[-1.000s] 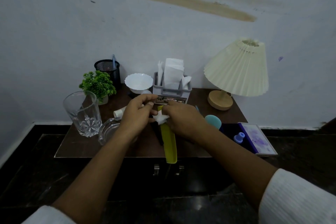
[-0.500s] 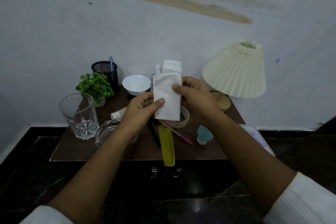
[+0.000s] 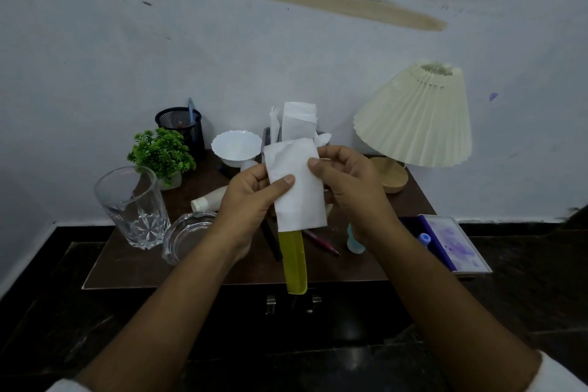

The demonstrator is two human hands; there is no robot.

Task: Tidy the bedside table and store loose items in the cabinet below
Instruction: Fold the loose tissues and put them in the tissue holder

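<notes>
1. a dark brown wooden worktop (image 3: 133, 264) stands against a scuffed white wall (image 3: 286, 57), bearing a cream pleated lamp (image 3: 413, 118) and a flat yellow plastic comb (image 3: 294, 261).
2. a second ago the white paper tissue (image 3: 297, 188) was a crumpled wad by the comb; now it is flat, raised above the worktop.
3. the left hand (image 3: 251, 200) and right hand (image 3: 353, 188) pinch its side edges, thumbs in front.
</notes>
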